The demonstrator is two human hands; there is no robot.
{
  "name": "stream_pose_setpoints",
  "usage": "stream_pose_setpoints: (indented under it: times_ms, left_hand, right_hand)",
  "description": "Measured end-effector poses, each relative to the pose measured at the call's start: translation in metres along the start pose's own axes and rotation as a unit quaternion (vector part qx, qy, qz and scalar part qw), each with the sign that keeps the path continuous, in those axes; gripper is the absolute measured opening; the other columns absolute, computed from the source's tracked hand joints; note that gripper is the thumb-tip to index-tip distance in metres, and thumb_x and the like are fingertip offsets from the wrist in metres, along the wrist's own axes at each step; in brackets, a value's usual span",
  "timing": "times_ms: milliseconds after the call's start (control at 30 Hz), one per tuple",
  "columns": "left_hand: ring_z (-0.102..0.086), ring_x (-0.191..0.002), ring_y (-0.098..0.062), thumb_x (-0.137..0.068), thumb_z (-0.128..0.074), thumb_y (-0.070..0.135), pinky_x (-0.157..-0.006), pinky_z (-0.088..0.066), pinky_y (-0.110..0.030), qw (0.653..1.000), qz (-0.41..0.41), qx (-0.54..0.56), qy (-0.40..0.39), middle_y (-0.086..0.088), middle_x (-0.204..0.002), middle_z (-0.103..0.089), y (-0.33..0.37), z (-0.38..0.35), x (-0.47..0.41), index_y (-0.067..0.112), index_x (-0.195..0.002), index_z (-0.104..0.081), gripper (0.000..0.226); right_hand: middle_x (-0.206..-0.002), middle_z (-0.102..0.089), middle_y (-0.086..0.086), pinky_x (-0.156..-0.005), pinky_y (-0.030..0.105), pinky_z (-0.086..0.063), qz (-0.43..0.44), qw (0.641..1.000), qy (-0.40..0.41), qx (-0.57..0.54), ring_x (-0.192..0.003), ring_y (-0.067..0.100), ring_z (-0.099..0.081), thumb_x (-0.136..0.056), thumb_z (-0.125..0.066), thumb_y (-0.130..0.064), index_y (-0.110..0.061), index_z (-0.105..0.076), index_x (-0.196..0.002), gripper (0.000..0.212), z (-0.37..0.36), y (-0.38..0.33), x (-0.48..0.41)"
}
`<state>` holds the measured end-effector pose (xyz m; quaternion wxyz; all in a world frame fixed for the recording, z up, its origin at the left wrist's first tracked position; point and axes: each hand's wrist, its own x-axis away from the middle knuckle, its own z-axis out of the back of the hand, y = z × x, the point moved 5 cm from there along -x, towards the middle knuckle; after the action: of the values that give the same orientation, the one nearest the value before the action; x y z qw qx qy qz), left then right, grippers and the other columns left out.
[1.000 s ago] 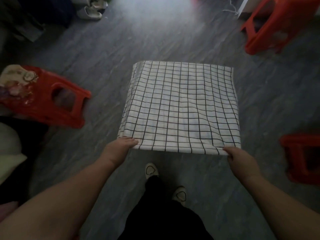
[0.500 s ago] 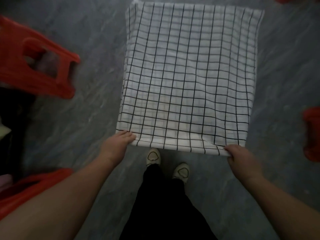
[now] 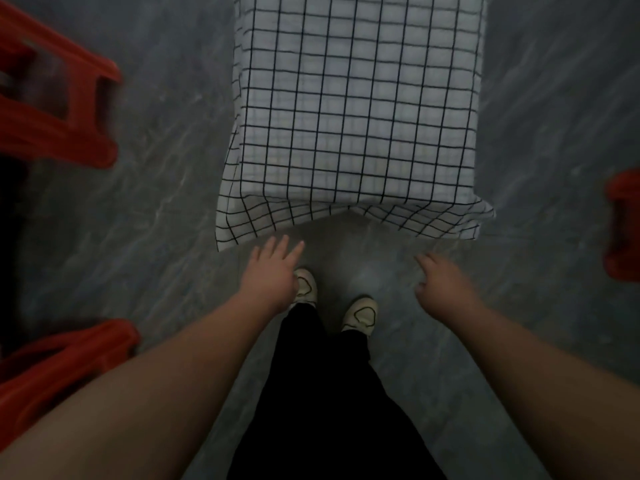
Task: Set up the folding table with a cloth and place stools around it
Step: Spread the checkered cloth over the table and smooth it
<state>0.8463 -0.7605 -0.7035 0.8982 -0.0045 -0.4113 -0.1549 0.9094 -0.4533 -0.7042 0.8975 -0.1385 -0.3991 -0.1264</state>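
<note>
A white cloth (image 3: 356, 116) with a black grid lies draped over the folding table, which it covers completely, so none of the tabletop or legs shows. The cloth sits flat across the top. Its near edge hangs over the side facing the person, with the two near corners dropping lower than the middle of the hem. The left hand (image 3: 273, 271) is held out just below the near left corner of the cloth with its fingers (image 3: 284, 244) straight and spread, gripping nothing. The fingertips come very close to the hem, but the blur makes it impossible to say whether they touch it. The right hand (image 3: 446, 285) hovers below the near right part of the hem, apart from the fabric, with its fingers loosely curled and nothing in them. Three red plastic stools stand on the grey marbled floor (image 3: 166, 174). One stool (image 3: 52, 109) is to the far left of the table, another (image 3: 62, 362) is at the lower left beside the person's left forearm, and a third (image 3: 623, 226) is cut off by the right edge. Between the forearms, black trousers (image 3: 329, 393) lead down to two pale shoes (image 3: 360, 313), which stand just short of the hanging hem.
</note>
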Motion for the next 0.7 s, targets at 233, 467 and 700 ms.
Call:
stream_pose_setpoints:
  times_ms: [233,467,700]
  left_hand:
    - [-0.003,-0.153,-0.029,-0.098,-0.044,0.031,-0.123,-0.009,-0.049,0.999,-0.032,0.020,0.039,-0.007,-0.167,-0.005,0.034,0.061,0.002,0.028,-0.159,-0.005,0.072]
    - [-0.007,-0.153,-0.027,-0.097,-0.043,0.026,-0.123,-0.010,-0.045,0.995,-0.083,0.016,0.051,-0.006,-0.166,-0.010,0.074,0.106,-0.007,0.027,-0.159,-0.008,0.071]
    - [-0.009,-0.153,-0.025,-0.098,-0.045,0.025,-0.124,-0.009,-0.042,0.991,-0.126,-0.003,0.054,-0.006,-0.166,-0.013,0.150,0.129,-0.031,0.026,-0.159,-0.009,0.070]
  right_hand:
    - [-0.155,-0.037,0.007,-0.115,0.043,-0.033,-0.007,0.999,0.017,-0.046,-0.141,0.027,-0.033,-0.090,-0.052,-0.017,-0.017,-0.036,-0.152,0.064,0.034,-0.024,0.021]
    - [-0.151,-0.043,0.012,-0.118,0.039,-0.028,-0.047,0.991,0.056,-0.109,-0.139,0.029,-0.037,-0.086,-0.055,-0.013,-0.012,-0.040,-0.150,0.065,0.062,-0.006,0.042]
    - [-0.154,-0.040,0.010,-0.119,0.036,-0.024,-0.062,0.973,0.100,-0.197,-0.142,0.026,-0.033,-0.089,-0.053,-0.013,-0.014,-0.038,-0.151,0.063,0.091,0.030,0.045]
